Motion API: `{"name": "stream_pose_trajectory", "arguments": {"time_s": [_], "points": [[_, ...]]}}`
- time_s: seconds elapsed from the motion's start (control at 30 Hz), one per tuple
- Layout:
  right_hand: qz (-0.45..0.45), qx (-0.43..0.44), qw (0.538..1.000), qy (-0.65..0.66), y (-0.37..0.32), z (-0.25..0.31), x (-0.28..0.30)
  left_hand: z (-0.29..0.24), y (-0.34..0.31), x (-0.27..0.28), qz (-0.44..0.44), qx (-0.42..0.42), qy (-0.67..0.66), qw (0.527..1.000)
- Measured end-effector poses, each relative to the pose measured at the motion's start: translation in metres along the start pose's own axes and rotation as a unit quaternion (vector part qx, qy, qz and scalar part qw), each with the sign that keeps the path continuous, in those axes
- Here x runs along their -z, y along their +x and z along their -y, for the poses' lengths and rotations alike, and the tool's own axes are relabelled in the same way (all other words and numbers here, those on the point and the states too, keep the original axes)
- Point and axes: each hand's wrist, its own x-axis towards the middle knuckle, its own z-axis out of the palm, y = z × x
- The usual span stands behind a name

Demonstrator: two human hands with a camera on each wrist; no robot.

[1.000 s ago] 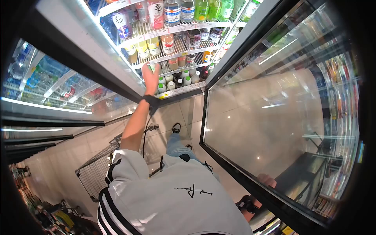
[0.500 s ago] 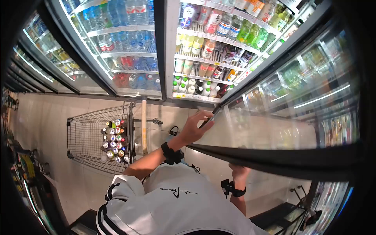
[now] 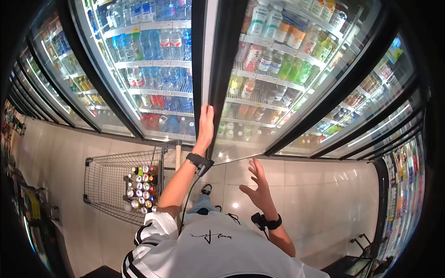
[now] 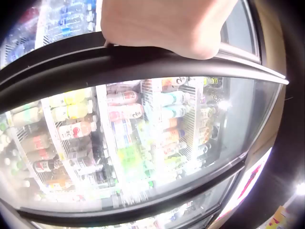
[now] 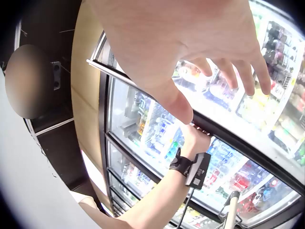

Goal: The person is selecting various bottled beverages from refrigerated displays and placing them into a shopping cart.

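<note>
My left hand lies against the dark edge of the glass cooler door, its fingers extended up along the frame. In the left wrist view the left hand covers part of the black door frame. Raised over the floor at the right, my right hand holds nothing and has its fingers spread. The right wrist view shows the right hand large in front of the coolers, with the left hand touching the frame beyond it. Bottles show behind the glass.
A wire shopping cart with several bottles and cans stands at the left. More closed cooler doors run off to both sides. At the far right are stocked shelves. Tiled floor lies below.
The cooler door has swung from wide open to almost or fully closed. My left hand has moved from the shelves to the door edge. My right hand is now off the door, fingers spread.
</note>
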Motion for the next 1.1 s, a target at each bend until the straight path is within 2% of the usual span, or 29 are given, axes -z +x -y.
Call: {"name": "stream_pose_trajectory", "arguments": {"time_s": [0.03, 0.07, 0.13, 0.2, 0.23, 0.37, 0.57, 0.63, 0.67, 0.7, 0.77, 0.83, 0.87, 0.9, 0.93, 0.97, 1.0, 1.03, 1.1], "points": [[-0.007, 0.001, 1.000, 0.003, 0.002, -0.005, 0.006, 0.012, 0.022, -0.002, -0.031, -0.002, 0.001, 1.000], [-0.017, -0.026, 1.000, 0.004, 0.001, -0.011, 0.013, 0.018, 0.042, -0.001, -0.002, 0.020, 0.017, 1.000], [-0.048, -0.075, 0.996, 0.007, 0.002, -0.023, 0.022, 0.033, 0.077, -0.010, -0.040, 0.008, 0.003, 0.999], [-0.071, -0.096, 0.993, 0.012, 0.002, -0.036, 0.029, 0.026, 0.100, -0.021, -0.065, 0.009, 0.026, 0.998], [-0.086, -0.116, 0.989, 0.016, 0.003, -0.044, 0.032, 0.001, 0.098, -0.027, -0.046, 0.031, 0.009, 0.998], [-0.102, -0.169, 0.980, 0.014, 0.022, -0.067, 0.037, 0.007, 0.094, -0.053, -0.097, -0.041, 0.129, 0.986], [-0.091, -0.138, 0.986, -0.001, 0.069, -0.054, 0.035, 0.018, 0.108, -0.055, -0.085, -0.059, 0.179, 0.978], [-0.082, -0.139, 0.987, 0.001, 0.081, -0.056, 0.034, 0.018, 0.103, -0.049, -0.048, -0.054, 0.209, 0.975], [-0.076, -0.138, 0.987, 0.000, 0.087, -0.058, 0.032, 0.022, 0.100, -0.047, -0.083, -0.105, 0.209, 0.969], [-0.073, -0.140, 0.987, 0.002, 0.093, -0.059, 0.031, 0.025, 0.094, -0.038, -0.084, -0.103, 0.213, 0.968], [-0.076, -0.140, 0.987, 0.008, 0.103, -0.062, 0.024, 0.030, 0.081, -0.011, 0.027, -0.098, 0.197, 0.975], [-0.063, -0.144, 0.987, 0.019, 0.108, -0.080, 0.024, 0.049, 0.055, 0.028, 0.079, -0.047, 0.255, 0.962], [-0.045, -0.145, 0.988, 0.027, 0.112, -0.085, 0.028, 0.060, 0.042, 0.053, 0.074, -0.037, 0.319, 0.944], [-0.067, -0.147, 0.986, 0.036, 0.117, -0.087, 0.028, 0.077, 0.035, 0.079, 0.057, -0.071, 0.424, 0.901], [-0.048, -0.157, 0.986, 0.036, 0.122, -0.087, 0.026, 0.083, 0.027, 0.104, 0.054, -0.058, 0.496, 0.865], [-0.029, -0.167, 0.985, 0.038, 0.125, -0.088, 0.026, 0.087, 0.017, 0.126, 0.056, -0.021, 0.571, 0.819], [-0.032, -0.157, 0.986, 0.048, 0.128, -0.085, 0.027, 0.083, 0.007, 0.142, 0.047, 0.039, 0.607, 0.792], [-0.061, -0.160, 0.984, 0.058, 0.132, -0.086, 0.028, 0.104, -0.007, 0.167, 0.029, 0.062, 0.622, 0.780], [-0.015, -0.158, 0.986, 0.051, 0.140, -0.093, 0.029, 0.109, -0.024, 0.177, 0.016, 0.215, 0.541, 0.813]]}}
